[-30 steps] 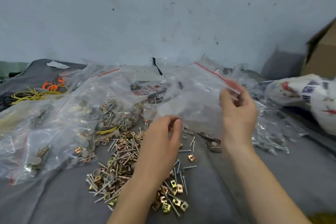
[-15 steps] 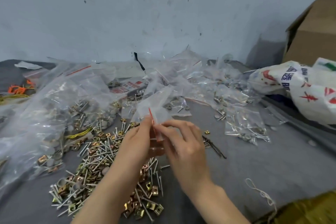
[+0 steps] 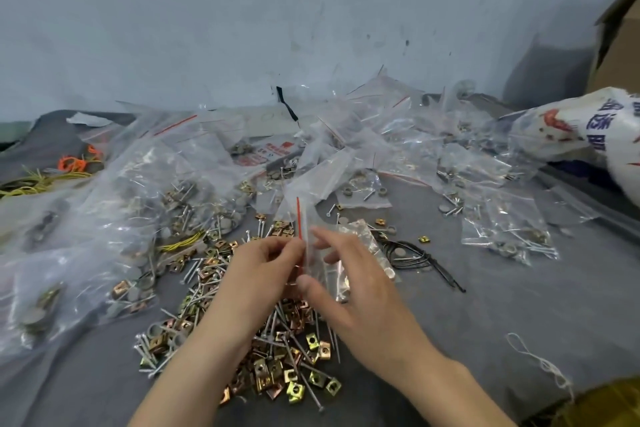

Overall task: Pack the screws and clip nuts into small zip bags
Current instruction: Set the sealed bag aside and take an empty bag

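Observation:
A small clear zip bag (image 3: 304, 222) with a red seal line stands on edge between my hands, above the loose pile. My left hand (image 3: 258, 274) pinches its seal edge from the left. My right hand (image 3: 349, 291) holds the same edge from the right, thumb low and fingers behind the plastic. Under both hands, a heap of long silver screws and brass-coloured clip nuts (image 3: 277, 357) spreads over the grey cloth (image 3: 485, 305). I cannot tell what is inside the bag.
Large clear bags of metal parts (image 3: 104, 218) lie at the left. Several small filled zip bags (image 3: 502, 229) sit at the right and back. Black wire ties (image 3: 422, 260), a white printed sack (image 3: 595, 135), a cardboard box (image 3: 620, 52) and string (image 3: 540, 360) lie nearby.
A second ago my hands were apart, the right holding a bag up high. They came together on the small bag's seal over the pile, and the right thumb has slid lower along it.

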`<state>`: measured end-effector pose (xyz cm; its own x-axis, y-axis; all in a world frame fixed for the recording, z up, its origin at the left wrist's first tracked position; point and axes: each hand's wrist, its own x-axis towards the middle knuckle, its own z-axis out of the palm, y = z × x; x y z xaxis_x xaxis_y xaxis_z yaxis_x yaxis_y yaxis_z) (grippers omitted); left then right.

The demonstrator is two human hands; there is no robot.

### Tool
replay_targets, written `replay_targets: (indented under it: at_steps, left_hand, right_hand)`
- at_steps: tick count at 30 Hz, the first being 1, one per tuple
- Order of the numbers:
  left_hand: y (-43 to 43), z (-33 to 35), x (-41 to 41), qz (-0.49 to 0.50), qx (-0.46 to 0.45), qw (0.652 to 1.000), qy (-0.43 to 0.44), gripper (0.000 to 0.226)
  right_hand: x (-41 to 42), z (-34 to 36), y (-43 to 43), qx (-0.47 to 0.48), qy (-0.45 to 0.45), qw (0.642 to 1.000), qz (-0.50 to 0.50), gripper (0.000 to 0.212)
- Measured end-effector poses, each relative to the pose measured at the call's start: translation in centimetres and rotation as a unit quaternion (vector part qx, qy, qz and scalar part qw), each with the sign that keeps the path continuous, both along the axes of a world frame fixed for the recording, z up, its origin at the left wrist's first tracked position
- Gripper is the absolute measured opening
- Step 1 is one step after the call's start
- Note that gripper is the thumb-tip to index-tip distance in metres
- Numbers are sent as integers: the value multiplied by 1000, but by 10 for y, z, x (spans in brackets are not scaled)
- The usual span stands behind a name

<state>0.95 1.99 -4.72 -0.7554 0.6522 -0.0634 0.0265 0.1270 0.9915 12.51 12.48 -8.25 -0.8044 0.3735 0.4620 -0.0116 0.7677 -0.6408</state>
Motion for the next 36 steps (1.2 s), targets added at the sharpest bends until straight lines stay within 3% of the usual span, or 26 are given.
replay_targets:
  at_steps: [10, 20, 26, 30, 36]
  left_hand:
    - [6, -5, 4, -28, 7, 998, 59, 15]
    - [12, -11, 2, -46, 7, 998, 52, 15]
    - [15, -10, 8, -43, -10, 996, 80, 14]
    - [19, -11, 15, -11, -8, 993, 119, 10]
    - [22, -11, 20, 31, 20, 995, 91, 10]
  right_hand:
    - [-4, 6, -1, -262, 1, 965, -15, 39]
    - [-1, 12, 6, -347, 38, 937, -3, 23]
    - [-2, 9, 5, -340, 48, 939, -19, 22]
    - [-4, 5, 3, -283, 60, 955, -69, 16]
    - [-8, 2, 1, -204, 56, 969, -129, 12]
